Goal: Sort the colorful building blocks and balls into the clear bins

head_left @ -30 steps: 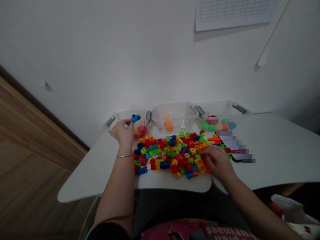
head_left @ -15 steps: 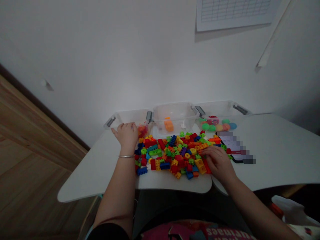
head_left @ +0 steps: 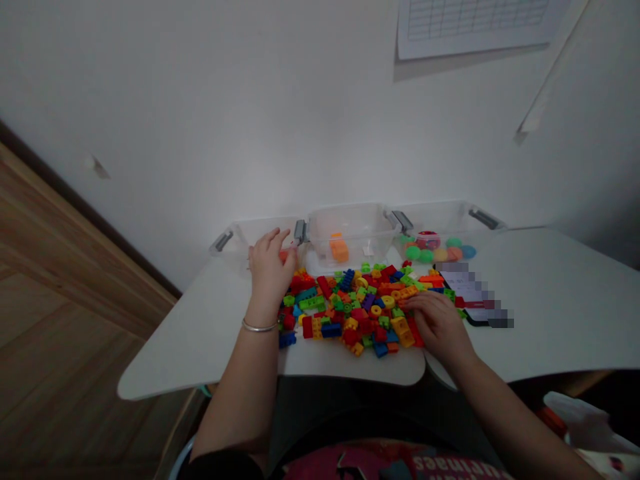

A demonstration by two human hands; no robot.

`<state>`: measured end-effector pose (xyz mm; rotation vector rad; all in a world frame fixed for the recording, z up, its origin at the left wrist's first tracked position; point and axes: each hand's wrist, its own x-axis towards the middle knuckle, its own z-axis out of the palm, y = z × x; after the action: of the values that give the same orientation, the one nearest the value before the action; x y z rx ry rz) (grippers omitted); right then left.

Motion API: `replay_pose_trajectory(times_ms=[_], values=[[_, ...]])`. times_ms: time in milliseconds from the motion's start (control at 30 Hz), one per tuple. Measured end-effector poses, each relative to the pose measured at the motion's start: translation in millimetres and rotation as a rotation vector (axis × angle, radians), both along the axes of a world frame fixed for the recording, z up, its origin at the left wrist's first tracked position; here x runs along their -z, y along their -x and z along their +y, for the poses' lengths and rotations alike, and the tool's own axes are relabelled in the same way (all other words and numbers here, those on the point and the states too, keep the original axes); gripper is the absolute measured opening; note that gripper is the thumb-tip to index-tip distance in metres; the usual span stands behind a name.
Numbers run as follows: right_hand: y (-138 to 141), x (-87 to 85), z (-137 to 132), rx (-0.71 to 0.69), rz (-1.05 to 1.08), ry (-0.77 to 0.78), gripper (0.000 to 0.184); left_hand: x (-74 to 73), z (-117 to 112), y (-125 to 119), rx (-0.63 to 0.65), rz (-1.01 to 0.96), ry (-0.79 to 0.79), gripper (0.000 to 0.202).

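Okay, here's what I'm getting on the head cam. The left hand (head_left: 270, 270) is up at the front rim of the left clear plastic bin (head_left: 263, 230), fingers loosely spread and pointing up. Right by the thumb side there's a red brick (head_left: 286, 255), but the hand blocks my view, so I can't tell if it's actually pinched or just touching. A bangle (head_left: 259, 327) sits on that wrist.

The right hand (head_left: 439, 323) is resting on the near edge of the pile of plastic building bricks (head_left: 360, 310), fingers curled down next to a yellow brick (head_left: 400, 331). I can't tell if it has hold of anything. The pile sits in the middle of the counter (head_left: 200, 333), just in front of the bins.

The middle bin (head_left: 350, 230) has an orange brick (head_left: 339, 251) in it, and the right bin (head_left: 440, 217) has round pastel discs (head_left: 425, 253). A pixelated card (head_left: 473, 293) lies to the right of the pile.

Those bricks are sitting loose, so a light fingertip touch looks smarter than leaning on them; any real pressure could shove the edge around.
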<state>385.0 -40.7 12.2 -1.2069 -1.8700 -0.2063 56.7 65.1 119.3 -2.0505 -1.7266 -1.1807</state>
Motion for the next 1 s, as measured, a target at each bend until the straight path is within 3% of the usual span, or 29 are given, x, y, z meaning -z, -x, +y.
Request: replay_pose_trajectory(times_ms=[100,200,367,600,1000], values=[[-1,1.1,0,-0.003,-0.006,-0.003,0.019,-4.2,-15,-11,0.098,0.004,-0.095,0.035],[-2,2.9,0,0.003,-0.005,-0.002,0.019,1.8,-29,-21,0.126,0.068,-0.038,0.031],[-1,2.1,0,0.001,-0.002,-0.012,0.019,23.3,-36,-24,-0.037,0.299,0.228,0.028],[0,0.0,0,0.003,-0.029,-0.014,0.019,40.2,-30,-15,-0.223,0.349,0.427,0.034],[0,0.2,0,-0.010,-0.054,-0.051,0.018,45.4,-27,-14,-0.236,0.310,0.504,0.035]])
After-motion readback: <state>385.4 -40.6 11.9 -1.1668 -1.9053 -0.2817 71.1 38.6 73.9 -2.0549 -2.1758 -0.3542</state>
